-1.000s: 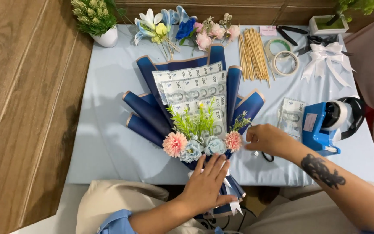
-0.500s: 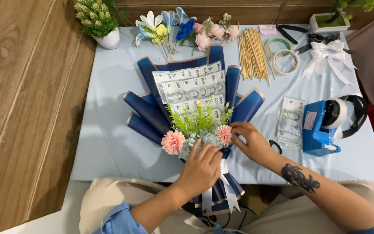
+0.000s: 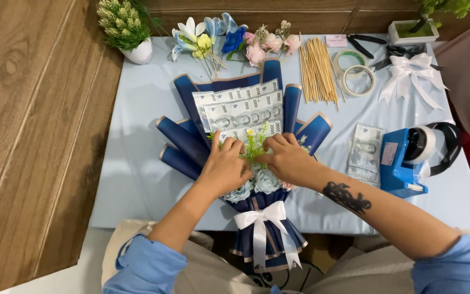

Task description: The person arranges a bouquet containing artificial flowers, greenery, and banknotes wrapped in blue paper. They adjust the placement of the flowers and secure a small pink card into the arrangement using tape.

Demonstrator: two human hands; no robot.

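Head view: left hand [image 3: 225, 166] and right hand [image 3: 286, 159] pinch curled fingers on green sprigs [image 3: 254, 142] (steadying them) in the bouquet [image 3: 246, 125] near the table's [image 3: 137, 179] front edge.

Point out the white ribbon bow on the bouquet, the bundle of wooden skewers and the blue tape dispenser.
white ribbon bow [image 3: 260, 219], head view, on the knot at its centre.
bundle of wooden skewers [image 3: 318, 71], head view, on the middle of the sticks.
blue tape dispenser [image 3: 400, 163], head view, on its blue body.
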